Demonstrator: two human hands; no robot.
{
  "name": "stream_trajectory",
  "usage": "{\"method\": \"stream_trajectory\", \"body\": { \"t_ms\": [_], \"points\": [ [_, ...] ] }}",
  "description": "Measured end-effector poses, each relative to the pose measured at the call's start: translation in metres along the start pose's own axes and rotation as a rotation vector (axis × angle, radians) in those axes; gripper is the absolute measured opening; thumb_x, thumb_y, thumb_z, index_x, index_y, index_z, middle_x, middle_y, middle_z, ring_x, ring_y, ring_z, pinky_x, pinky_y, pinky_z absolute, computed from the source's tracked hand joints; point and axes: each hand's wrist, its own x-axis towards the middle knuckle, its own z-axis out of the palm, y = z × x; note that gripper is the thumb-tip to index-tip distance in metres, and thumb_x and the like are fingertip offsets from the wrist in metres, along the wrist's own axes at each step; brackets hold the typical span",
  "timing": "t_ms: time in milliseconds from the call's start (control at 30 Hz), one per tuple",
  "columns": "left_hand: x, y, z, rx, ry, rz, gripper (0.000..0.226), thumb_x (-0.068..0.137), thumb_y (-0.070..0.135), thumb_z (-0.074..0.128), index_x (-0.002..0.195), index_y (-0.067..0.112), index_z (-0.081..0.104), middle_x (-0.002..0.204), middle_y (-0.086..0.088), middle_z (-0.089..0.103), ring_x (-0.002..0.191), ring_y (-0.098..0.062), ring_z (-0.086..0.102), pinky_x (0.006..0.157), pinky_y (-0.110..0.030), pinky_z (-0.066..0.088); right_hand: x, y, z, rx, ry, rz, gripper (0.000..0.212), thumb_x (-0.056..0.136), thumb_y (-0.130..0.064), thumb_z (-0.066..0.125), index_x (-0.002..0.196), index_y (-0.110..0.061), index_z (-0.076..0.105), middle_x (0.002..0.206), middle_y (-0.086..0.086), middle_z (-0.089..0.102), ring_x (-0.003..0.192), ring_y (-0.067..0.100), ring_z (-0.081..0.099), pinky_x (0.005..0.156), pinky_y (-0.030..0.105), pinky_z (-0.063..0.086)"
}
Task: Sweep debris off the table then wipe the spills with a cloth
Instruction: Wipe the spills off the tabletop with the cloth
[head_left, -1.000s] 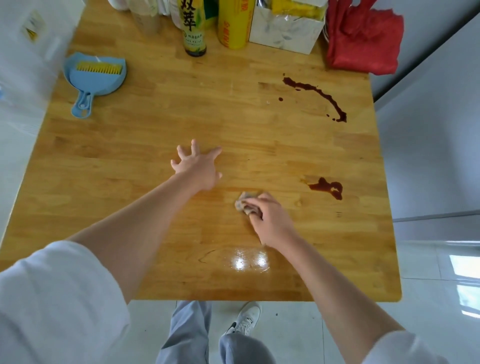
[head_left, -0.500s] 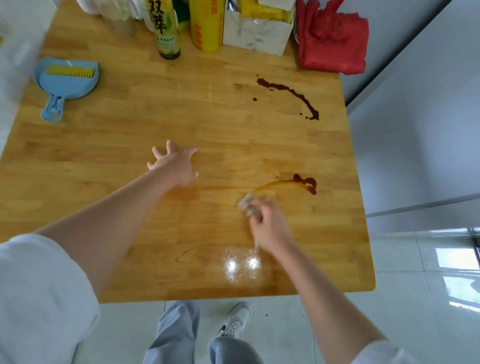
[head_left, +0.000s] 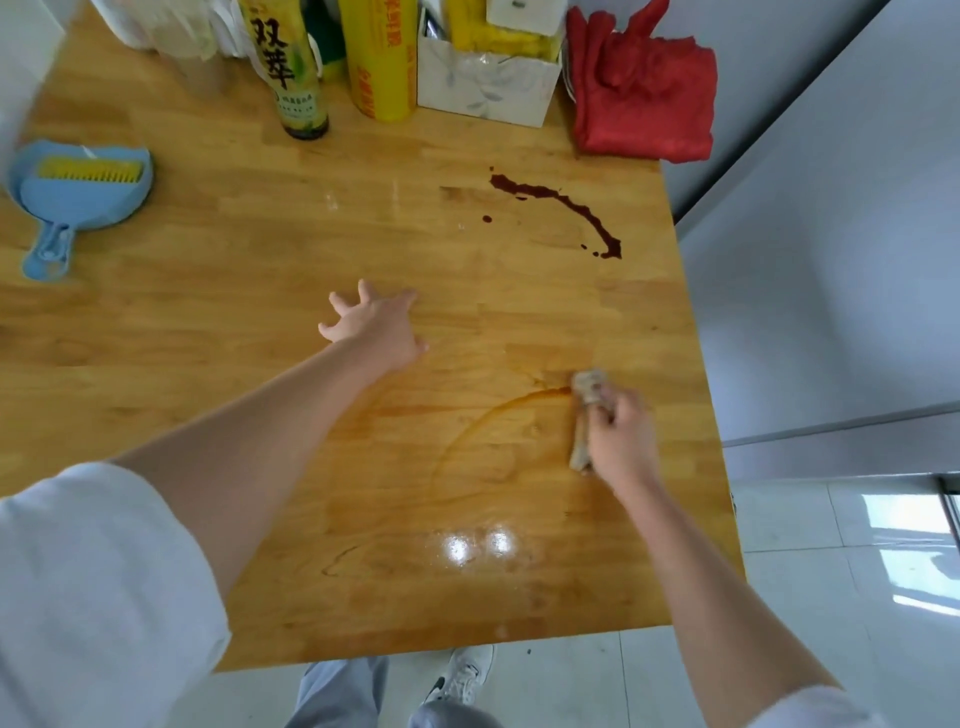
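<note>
My right hand (head_left: 621, 441) grips a small crumpled grey cloth (head_left: 586, 387) and presses it on the wooden table (head_left: 208, 332) near the right edge. A faint orange smear (head_left: 498, 415) curves leftward from the cloth across the wood. A dark red spill (head_left: 563, 208) streaks the table farther back on the right. My left hand (head_left: 374, 327) rests flat on the table's middle, fingers spread, holding nothing.
A blue dustpan with a yellow brush (head_left: 78, 187) lies at the far left. Along the back edge stand a bottle (head_left: 291, 67), a yellow roll (head_left: 382, 57), a white box (head_left: 488, 78) and a red cloth (head_left: 647, 88). The floor shows right and below.
My right hand has swept the cloth to the right over the near red spot, which is now a thin orange smear. My left hand has stayed planted on the table.
</note>
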Motion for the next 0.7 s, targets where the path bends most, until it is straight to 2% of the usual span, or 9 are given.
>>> {"method": "stream_trajectory", "body": {
  "t_ms": [100,267,333,400,467,533,567,633,700],
  "points": [
    [-0.001,0.001,0.001,0.001,-0.004,-0.005,0.074,0.091,0.050,0.063,0.152,0.046,0.021,0.163,-0.009,0.000,0.147,-0.047,-0.001,0.112,-0.066,0.023,-0.014,0.010,0.003,-0.132,-0.293,-0.230,0.029,0.097,-0.014,0.054,0.120,-0.028,0.064,0.101,-0.012,0.060,0.063,0.000,0.061,0.046,0.014,0.044],
    [-0.001,0.003,-0.002,0.012,-0.005,-0.006,0.072,0.093,0.048,0.062,0.152,0.045,0.022,0.163,-0.011,0.002,0.146,-0.047,0.002,0.111,-0.065,0.025,0.037,0.035,-0.059,0.004,0.246,0.318,0.022,0.101,-0.024,0.047,0.113,-0.022,0.065,0.095,-0.004,0.074,0.068,0.008,0.065,0.052,0.018,0.045],
    [-0.001,0.003,-0.002,0.007,-0.008,-0.004,0.071,0.093,0.048,0.061,0.152,0.044,0.021,0.162,-0.011,0.003,0.146,-0.048,0.002,0.111,-0.066,0.025,0.048,0.015,-0.044,0.032,0.280,0.313,0.031,0.100,-0.018,0.045,0.125,-0.028,0.062,0.089,-0.014,0.074,0.056,0.006,0.061,0.045,0.014,0.042],
    [0.001,0.002,-0.002,0.012,0.000,0.002,0.070,0.093,0.048,0.061,0.151,0.044,0.022,0.161,-0.011,0.005,0.145,-0.048,0.005,0.111,-0.066,0.025,0.036,-0.025,-0.012,0.054,0.145,0.101,0.036,0.097,-0.013,0.049,0.124,-0.033,0.060,0.083,-0.020,0.072,0.062,0.007,0.068,0.050,0.014,0.046],
    [0.001,0.001,-0.002,0.013,-0.003,0.006,0.069,0.093,0.048,0.061,0.150,0.044,0.023,0.161,-0.012,0.005,0.144,-0.049,0.005,0.111,-0.067,0.024,0.008,-0.040,0.024,-0.060,-0.162,-0.237,0.028,0.092,-0.017,0.053,0.109,-0.035,0.065,0.098,-0.015,0.066,0.077,0.013,0.068,0.061,0.015,0.044],
    [0.001,0.001,-0.001,0.014,0.006,0.010,0.070,0.092,0.049,0.062,0.150,0.044,0.023,0.161,-0.012,0.005,0.144,-0.050,0.005,0.110,-0.068,0.024,-0.019,-0.027,0.032,-0.196,-0.486,-0.531,0.031,0.088,-0.031,0.049,0.113,-0.044,0.061,0.095,-0.025,0.055,0.066,0.005,0.058,0.050,0.015,0.043],
    [0.002,0.001,0.000,0.017,0.008,0.016,0.070,0.092,0.049,0.062,0.150,0.045,0.023,0.161,-0.013,0.005,0.144,-0.050,0.005,0.110,-0.068,0.024,-0.016,-0.015,0.020,-0.193,-0.510,-0.532,0.032,0.087,-0.034,0.048,0.109,-0.052,0.062,0.093,-0.029,0.056,0.065,0.005,0.058,0.049,0.018,0.046],
    [0.003,0.000,0.001,0.018,0.005,0.017,0.070,0.092,0.048,0.061,0.150,0.045,0.022,0.162,-0.013,0.003,0.144,-0.050,0.004,0.110,-0.069,0.024,0.008,0.008,-0.017,-0.165,-0.262,-0.319,0.032,0.090,-0.028,0.056,0.091,-0.059,0.065,0.089,-0.041,0.059,0.064,0.000,0.062,0.048,0.012,0.045],
    [0.003,0.001,0.001,0.022,0.002,0.011,0.069,0.093,0.047,0.061,0.150,0.045,0.021,0.162,-0.013,0.002,0.144,-0.051,0.004,0.111,-0.069,0.023,0.038,0.016,-0.049,-0.095,0.056,0.064,0.028,0.096,-0.025,0.052,0.098,-0.049,0.066,0.084,-0.035,0.065,0.062,-0.002,0.062,0.040,0.006,0.037]
  ]
}}
